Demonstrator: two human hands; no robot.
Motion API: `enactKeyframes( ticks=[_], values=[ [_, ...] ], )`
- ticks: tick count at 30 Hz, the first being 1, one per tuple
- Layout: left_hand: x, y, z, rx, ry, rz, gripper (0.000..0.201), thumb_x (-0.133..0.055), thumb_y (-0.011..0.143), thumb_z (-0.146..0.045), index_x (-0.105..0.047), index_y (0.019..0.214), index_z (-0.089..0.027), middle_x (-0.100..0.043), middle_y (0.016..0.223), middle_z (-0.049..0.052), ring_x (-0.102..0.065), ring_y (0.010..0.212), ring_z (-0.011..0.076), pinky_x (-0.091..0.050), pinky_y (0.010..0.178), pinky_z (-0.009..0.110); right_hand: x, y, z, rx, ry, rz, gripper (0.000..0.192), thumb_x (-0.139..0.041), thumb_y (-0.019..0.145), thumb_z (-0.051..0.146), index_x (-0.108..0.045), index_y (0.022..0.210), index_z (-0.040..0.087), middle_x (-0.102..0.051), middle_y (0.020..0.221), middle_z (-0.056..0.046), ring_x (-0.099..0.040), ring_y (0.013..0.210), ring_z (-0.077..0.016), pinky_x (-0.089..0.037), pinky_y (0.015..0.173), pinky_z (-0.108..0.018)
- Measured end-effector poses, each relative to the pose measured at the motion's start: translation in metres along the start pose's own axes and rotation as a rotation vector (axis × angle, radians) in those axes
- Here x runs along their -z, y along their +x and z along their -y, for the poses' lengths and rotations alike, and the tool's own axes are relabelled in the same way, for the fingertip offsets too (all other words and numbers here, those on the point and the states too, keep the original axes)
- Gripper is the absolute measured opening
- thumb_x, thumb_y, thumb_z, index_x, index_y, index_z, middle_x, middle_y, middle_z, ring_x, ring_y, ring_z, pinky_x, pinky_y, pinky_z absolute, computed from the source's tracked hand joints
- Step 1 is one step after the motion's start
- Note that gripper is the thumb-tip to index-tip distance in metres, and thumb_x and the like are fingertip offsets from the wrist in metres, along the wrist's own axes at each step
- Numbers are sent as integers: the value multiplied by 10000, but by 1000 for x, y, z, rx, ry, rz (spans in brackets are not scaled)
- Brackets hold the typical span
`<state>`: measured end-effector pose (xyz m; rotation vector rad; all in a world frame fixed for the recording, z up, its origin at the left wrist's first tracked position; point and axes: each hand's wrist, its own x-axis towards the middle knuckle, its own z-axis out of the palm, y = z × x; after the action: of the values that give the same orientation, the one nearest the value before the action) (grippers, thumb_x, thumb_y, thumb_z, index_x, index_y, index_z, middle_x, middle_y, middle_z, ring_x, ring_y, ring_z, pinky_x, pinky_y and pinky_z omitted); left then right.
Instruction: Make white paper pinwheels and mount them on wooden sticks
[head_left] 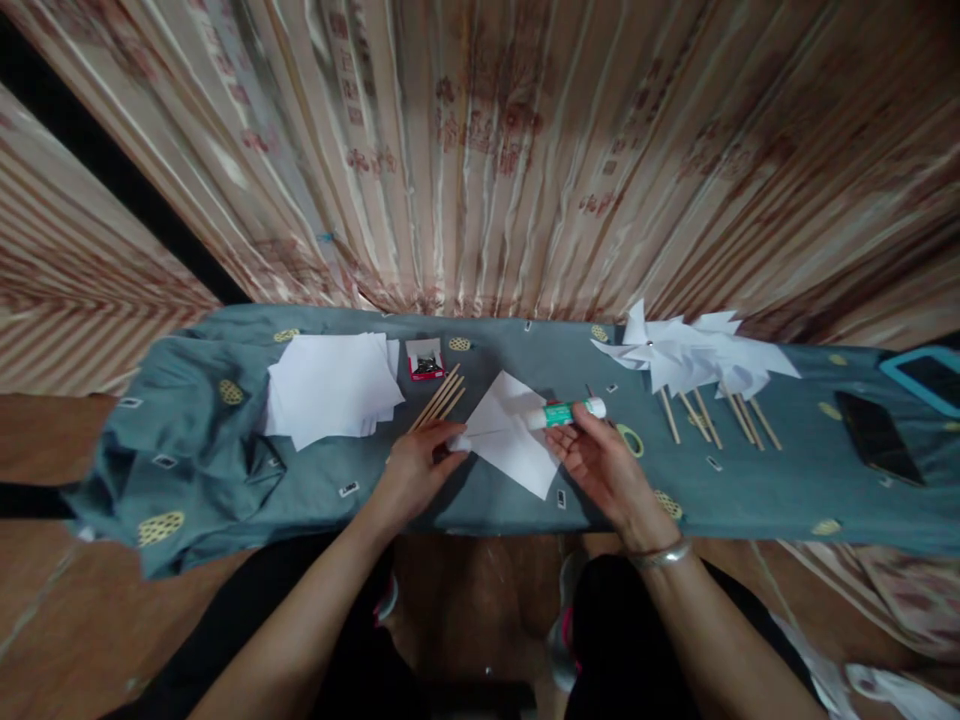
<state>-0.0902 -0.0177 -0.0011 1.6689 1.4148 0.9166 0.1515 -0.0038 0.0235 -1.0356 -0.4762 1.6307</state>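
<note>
While gripped, glue stick point(568, 412) tip overhangs folded paper point(512, 430).

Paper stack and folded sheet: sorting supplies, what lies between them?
In the head view, a bundle of wooden sticks lies between the paper stack and the folded sheet.

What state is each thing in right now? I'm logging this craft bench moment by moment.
glue stick: held in right hand, lying sideways over the paper.
paper square: flat on the cloth, pinned at its left corner by left hand.
paper stack: loose, fanned.
bare sticks: bundled, lying flat.
pinwheels: assembled, lying down.
phone: screen dark.
</note>
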Motion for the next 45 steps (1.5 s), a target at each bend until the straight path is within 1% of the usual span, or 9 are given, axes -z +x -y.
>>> enactKeyframes(
  ticks=[2,5,10,18,25,29,33,39,45],
  values=[
    [3,1,-3,148,-336,-65,323,-759,702,-276,-748,1009,-176,-745,900,45,-676,778,183,-542,769,313,-9,-2,-2,-23,18,23,303,-894,626,367,-726,786,172,-762,721,-17,-708,669,-120,-584,720,-210],
    [5,2,-11,301,-717,-84,388,-845,579,-288,-761,941,-175,-754,850,25,-673,761,159,-533,774,288,-23,-5,-5,-75,41,67,355,-932,550,343,-749,799,167,-780,743,-24,-722,680,-128,-592,740,-220],
    [4,1,-22,361,-912,-90,406,-898,484,-218,-775,869,-181,-760,833,13,-666,761,139,-524,796,275,-39,-6,-14,-86,31,143,320,-929,560,289,-763,808,173,-800,816,-40,-749,723,-156,-603,787,-265],
    [7,0,-21,354,-951,-86,390,-885,506,-198,-777,880,-172,-755,823,15,-667,753,141,-537,810,307,-47,-7,-21,-33,-38,142,307,-928,555,271,-771,802,177,-801,814,-40,-753,729,-153,-609,777,-247],
    [6,-1,-18,315,-891,-82,404,-879,523,-205,-776,913,-175,-757,833,11,-679,764,150,-543,862,338,-47,-11,-17,-9,-123,137,336,-934,530,275,-766,803,175,-783,766,-15,-731,687,-131,-599,735,-215],
    [6,-1,-17,299,-844,-62,398,-884,508,-203,-772,890,-177,-767,835,5,-690,772,151,-554,834,314,-49,-13,-15,34,-191,138,336,-937,503,283,-774,785,201,-771,743,15,-715,691,-118,-581,713,-204],
    [5,-1,-16,292,-820,-39,413,-885,504,-210,-766,897,-169,-772,846,10,-703,785,164,-561,850,332,-49,-13,-17,62,-240,139,335,-941,485,315,-771,752,205,-763,717,26,-700,680,-106,-570,713,-201],
    [4,-3,-14,267,-782,-42,421,-878,537,-252,-764,931,-160,-777,876,30,-717,821,194,-557,896,372,-48,-12,-21,35,-289,153,352,-930,514,331,-762,792,193,-774,764,11,-712,676,-123,-599,711,-238],
    [2,-6,-8,256,-744,-56,409,-874,537,-277,-776,916,-161,-779,844,43,-718,772,203,-575,828,359,-51,-9,-34,6,-276,134,372,-937,489,357,-751,751,169,-771,707,0,-713,620,-111,-587,649,-192]
  ],
)
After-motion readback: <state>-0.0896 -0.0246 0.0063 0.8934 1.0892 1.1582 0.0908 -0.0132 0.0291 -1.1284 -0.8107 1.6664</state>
